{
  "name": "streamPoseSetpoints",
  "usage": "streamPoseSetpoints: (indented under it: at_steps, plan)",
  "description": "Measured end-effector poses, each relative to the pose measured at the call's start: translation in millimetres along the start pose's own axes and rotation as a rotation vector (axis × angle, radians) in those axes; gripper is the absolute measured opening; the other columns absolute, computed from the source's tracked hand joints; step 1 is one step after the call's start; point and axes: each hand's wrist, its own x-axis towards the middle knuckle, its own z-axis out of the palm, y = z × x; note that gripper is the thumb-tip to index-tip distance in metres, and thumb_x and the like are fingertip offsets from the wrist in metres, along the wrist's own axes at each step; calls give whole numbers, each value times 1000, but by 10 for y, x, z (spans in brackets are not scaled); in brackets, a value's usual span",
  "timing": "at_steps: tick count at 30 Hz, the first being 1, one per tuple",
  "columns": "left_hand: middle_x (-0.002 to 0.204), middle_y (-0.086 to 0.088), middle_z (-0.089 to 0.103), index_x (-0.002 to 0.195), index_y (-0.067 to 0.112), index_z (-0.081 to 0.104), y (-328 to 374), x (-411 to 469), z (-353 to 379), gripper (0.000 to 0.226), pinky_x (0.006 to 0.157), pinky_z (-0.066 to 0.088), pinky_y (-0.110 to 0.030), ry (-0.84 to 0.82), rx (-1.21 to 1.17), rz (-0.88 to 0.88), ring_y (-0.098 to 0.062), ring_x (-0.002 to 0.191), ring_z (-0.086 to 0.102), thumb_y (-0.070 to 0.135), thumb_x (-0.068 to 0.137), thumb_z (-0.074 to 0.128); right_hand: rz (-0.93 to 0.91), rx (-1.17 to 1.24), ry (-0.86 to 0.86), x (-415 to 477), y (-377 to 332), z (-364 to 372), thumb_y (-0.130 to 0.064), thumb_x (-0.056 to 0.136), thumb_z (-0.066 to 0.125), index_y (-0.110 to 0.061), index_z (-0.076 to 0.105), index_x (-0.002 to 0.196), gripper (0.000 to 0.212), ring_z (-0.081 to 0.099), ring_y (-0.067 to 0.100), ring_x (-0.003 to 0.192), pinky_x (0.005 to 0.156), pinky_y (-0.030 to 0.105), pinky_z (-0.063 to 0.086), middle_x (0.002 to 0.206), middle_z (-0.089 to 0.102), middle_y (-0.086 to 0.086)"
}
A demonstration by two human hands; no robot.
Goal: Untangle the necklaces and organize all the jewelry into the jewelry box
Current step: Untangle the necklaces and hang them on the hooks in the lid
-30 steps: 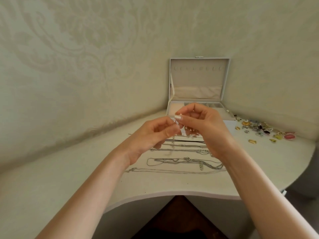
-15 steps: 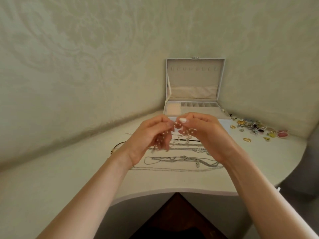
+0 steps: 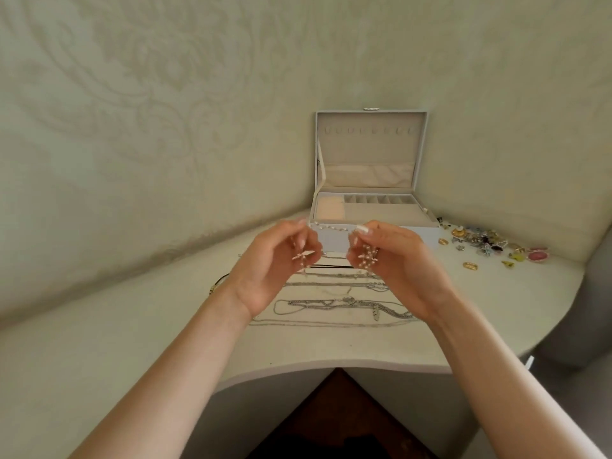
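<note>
A pearl necklace [image 3: 331, 227] is stretched in the air between my two hands, above the table. My left hand [image 3: 275, 266] pinches one end, with beads bunched under its curled fingers. My right hand [image 3: 394, 263] pinches the other end, a cluster of pearls hanging by its palm. Behind them the white jewelry box [image 3: 371, 180] stands open with its lid upright and its compartments showing. Several silver chains [image 3: 334, 306] lie straightened in rows on the table beneath my hands, with a black cord [image 3: 331, 266] behind them.
A heap of small jewelry pieces [image 3: 486, 243] lies right of the box, with a gold ring [image 3: 470, 266] and a pink round piece [image 3: 536, 255] nearby. A dark bracelet [image 3: 218, 283] peeks out left of my left wrist. The curved table edge [image 3: 331, 366] runs close to me.
My hands have moved apart, drawing the pearl necklace out into a strand between them. The view has shifted slightly.
</note>
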Motion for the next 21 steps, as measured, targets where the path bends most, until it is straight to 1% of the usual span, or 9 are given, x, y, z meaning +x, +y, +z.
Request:
streamPoseSetpoints:
  at_steps: [2, 4, 6, 8, 10, 12, 15, 18, 21]
  plan:
    - [61, 1, 46, 59, 15, 56, 22, -7, -4, 29, 62, 49, -25, -79, -204, -9, -11, 58, 50, 21, 87, 53, 4, 1, -9, -21, 28, 4, -20, 79, 61, -6, 60, 71, 16, 54, 16, 69, 69, 25, 47, 70, 57, 4]
    - [59, 4, 43, 80, 17, 66, 38, -20, 6, 16, 48, 44, -18, -150, -230, 4, -8, 50, 43, 18, 86, 51, 8, -12, -9, -40, 55, 9, -18, 80, 64, -8, 62, 71, 14, 52, 15, 67, 66, 23, 44, 67, 57, 4]
    - [61, 4, 43, 103, 22, 64, 29, -30, -12, 24, 39, 34, -14, -191, -128, 9, -6, 45, 37, 14, 85, 50, 13, -21, 3, -55, 66, 7, -17, 80, 65, -12, 64, 73, 9, 54, 14, 68, 68, 25, 43, 69, 60, 3]
    - [63, 2, 46, 116, 27, 57, 13, -44, -29, 36, 37, 28, -14, -204, 76, 20, -7, 43, 35, 12, 84, 52, 5, -26, 20, -57, 64, -2, -17, 78, 67, -13, 65, 74, 6, 57, 13, 74, 70, 26, 43, 77, 64, 1]
    - [65, 0, 50, 120, 32, 54, -14, -67, -20, 40, 41, 27, -16, -195, 303, 29, -10, 45, 36, 12, 85, 57, -2, -10, 47, -56, 56, -2, -17, 76, 68, -11, 64, 74, 8, 56, 12, 71, 70, 26, 41, 76, 63, 0]
    - [73, -1, 54, 121, 32, 51, -36, -92, 25, 39, 42, 28, -17, -168, 429, 39, -11, 50, 41, 10, 90, 58, 0, 21, 64, -58, 55, 13, -18, 75, 66, -12, 62, 73, 8, 51, 13, 63, 66, 26, 41, 68, 58, 0]
    - [88, -2, 61, 122, 35, 48, -52, -104, 78, 40, 42, 29, -16, -128, 427, 57, -12, 53, 46, 10, 92, 56, 23, 48, 85, -72, 56, 35, -20, 75, 64, -13, 64, 74, 8, 48, 14, 57, 60, 23, 42, 64, 53, 3]
    - [99, -8, 65, 125, 43, 43, -62, -99, 93, 50, 42, 30, -17, -114, 470, 79, -13, 53, 49, 9, 91, 57, 26, 6, 105, -81, 59, 41, -21, 73, 66, -13, 65, 75, 8, 52, 12, 56, 57, 21, 44, 67, 58, 2]
    - [96, -14, 68, 129, 45, 36, -70, -105, 107, 58, 41, 32, -17, -113, 541, 93, -13, 49, 47, 6, 92, 56, 27, -33, 100, -90, 50, 45, -19, 80, 63, -8, 62, 85, 12, 53, 13, 50, 45, 20, 38, 72, 59, 2]
